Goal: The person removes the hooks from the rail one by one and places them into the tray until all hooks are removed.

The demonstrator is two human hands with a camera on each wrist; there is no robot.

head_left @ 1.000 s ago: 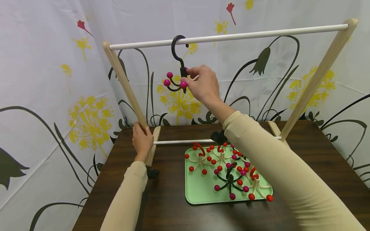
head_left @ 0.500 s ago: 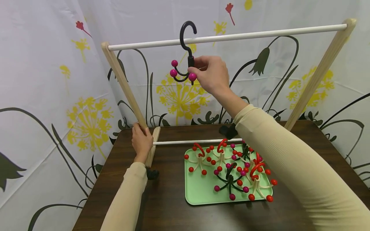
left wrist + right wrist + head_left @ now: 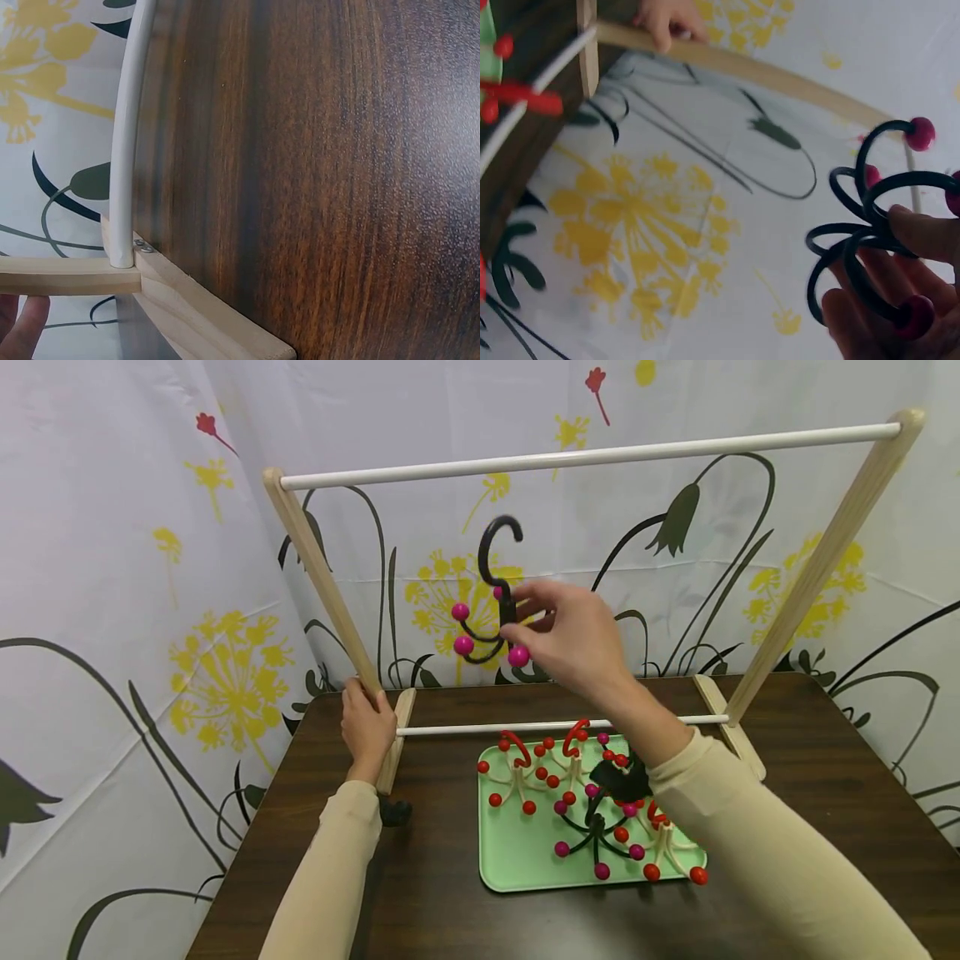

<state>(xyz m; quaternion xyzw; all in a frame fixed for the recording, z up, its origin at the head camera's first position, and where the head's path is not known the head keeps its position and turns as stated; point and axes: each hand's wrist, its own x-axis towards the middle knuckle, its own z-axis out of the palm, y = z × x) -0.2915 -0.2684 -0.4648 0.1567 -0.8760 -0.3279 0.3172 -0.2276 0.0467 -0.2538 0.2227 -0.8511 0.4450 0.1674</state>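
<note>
My right hand [image 3: 573, 635] pinches the stem of a black hook hanger [image 3: 507, 610], whose curved arms end in pink balls. The hanger is upright below the rack's white top rail [image 3: 585, 458], its hook apart from the rail. In the right wrist view, thumb and fingers [image 3: 922, 232] are at the stem among the looped arms of the hanger [image 3: 866, 232]. My left hand [image 3: 367, 727] grips the lower part of the rack's left wooden upright [image 3: 322, 572]. The left wrist view shows fingertips [image 3: 28, 319] against that upright [image 3: 75, 277], just by the white lower rod [image 3: 124, 172].
A green tray [image 3: 517, 860] on the dark wooden table [image 3: 435, 893] bears several similar hangers, some cream with red balls and red hooks, such as the front right one [image 3: 663, 839], others black with pink balls [image 3: 597, 827]. A flower-patterned curtain [image 3: 97, 527] hangs behind.
The hanger's hook was over the top rail at first. My right hand raised it off the rail, then brought it down and slightly right, below the rail. My left hand has stayed put.
</note>
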